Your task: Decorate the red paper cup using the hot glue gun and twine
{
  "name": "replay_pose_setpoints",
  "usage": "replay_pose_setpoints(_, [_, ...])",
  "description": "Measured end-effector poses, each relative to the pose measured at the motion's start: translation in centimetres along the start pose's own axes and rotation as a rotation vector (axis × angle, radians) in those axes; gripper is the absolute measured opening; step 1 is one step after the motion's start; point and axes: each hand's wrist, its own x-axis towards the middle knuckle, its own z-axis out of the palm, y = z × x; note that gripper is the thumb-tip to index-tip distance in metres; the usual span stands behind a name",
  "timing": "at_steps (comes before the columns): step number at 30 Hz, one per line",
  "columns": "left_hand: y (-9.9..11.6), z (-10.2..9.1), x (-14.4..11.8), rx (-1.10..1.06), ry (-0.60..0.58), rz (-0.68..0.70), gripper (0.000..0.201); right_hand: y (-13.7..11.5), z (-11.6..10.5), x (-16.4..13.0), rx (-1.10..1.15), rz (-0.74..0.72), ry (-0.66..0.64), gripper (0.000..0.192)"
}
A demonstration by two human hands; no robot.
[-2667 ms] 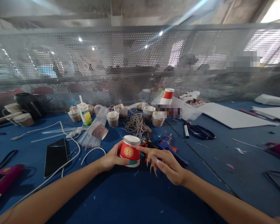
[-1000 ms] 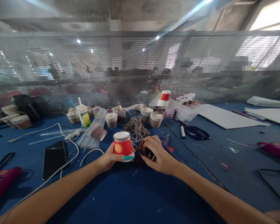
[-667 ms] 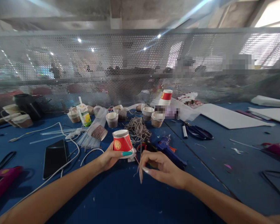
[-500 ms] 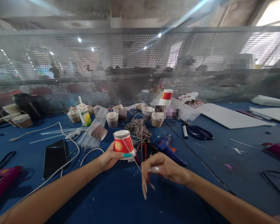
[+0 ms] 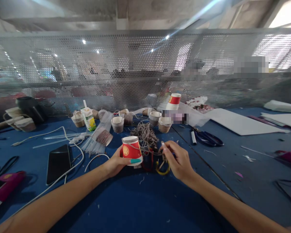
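Note:
My left hand [image 5: 115, 162] grips an upside-down red paper cup [image 5: 131, 150] with a gold emblem, held just above the blue table [image 5: 140, 207]. A thin strand of twine crosses the cup's side and runs right to my right hand [image 5: 178, 159], whose fingertips pinch it. That hand hovers over small scissors with red and yellow handle loops [image 5: 160, 169]. A loose tangle of brown twine [image 5: 145, 134] lies just behind both hands.
Several twine-wrapped cups [image 5: 117, 124], a milk carton [image 5: 88, 118] and a red-white cup stack [image 5: 174, 101] line the mesh fence. A phone [image 5: 59, 159], white cable [image 5: 74, 145] and pink glue gun [image 5: 2, 189] lie left. Dark scissors [image 5: 208, 139], a marker [image 5: 193, 136] and white sheet [image 5: 240, 123] lie right.
My right hand picked up a strand near the scissors, drew it toward me, then swung back up beside the cup, covering the blue glue gun. The cup stayed in my left hand, tilting slightly.

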Motion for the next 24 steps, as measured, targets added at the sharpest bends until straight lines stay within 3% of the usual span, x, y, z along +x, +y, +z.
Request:
replay_pose_setpoints(4, [0.0, -0.1, -0.1, -0.013, 0.011, -0.016, 0.059, 0.8, -0.1, 0.2, -0.301, -0.099, 0.211, 0.006])
replay_pose_setpoints(8, [-0.1, -0.3, 0.0, -0.002, -0.013, -0.005, 0.060, 0.9, 0.0, 0.2, -0.633, -0.148, 0.251, 0.021])
replay_pose_setpoints(11, [-0.2, -0.2, 0.0, 0.016, -0.005, 0.009, 0.060, 0.0, -0.1, 0.1, -0.624, -0.202, 0.286, 0.024])
replay_pose_setpoints(13, [-0.3, 0.1, 0.0, 0.043, 0.009, 0.023, 0.061, -0.8, -0.4, 0.0, -0.451, -0.250, 0.283, 0.024])
replay_pose_setpoints(15, [-0.2, 0.4, 0.0, 0.082, 0.019, 0.019, 0.063, -1.5, -0.7, -0.2, -0.187, -0.315, 0.124, 0.019])
replay_pose_setpoints(17, [-0.2, 0.8, -0.1, 0.112, 0.025, -0.005, 0.065, -2.1, -0.9, -0.5, 0.051, -0.352, -0.142, 0.015])
replay_pose_setpoints(20, [-0.1, 1.1, -0.2, 0.118, 0.037, -0.027, 0.063, -2.6, -0.7, -1.0, 0.218, -0.337, -0.438, 0.010])
replay_pose_setpoints(24, [-0.2, 0.7, -0.2, 0.125, 0.012, -0.029, 0.062, -2.8, -0.3, -1.3, 0.249, -0.236, -0.512, 0.008])
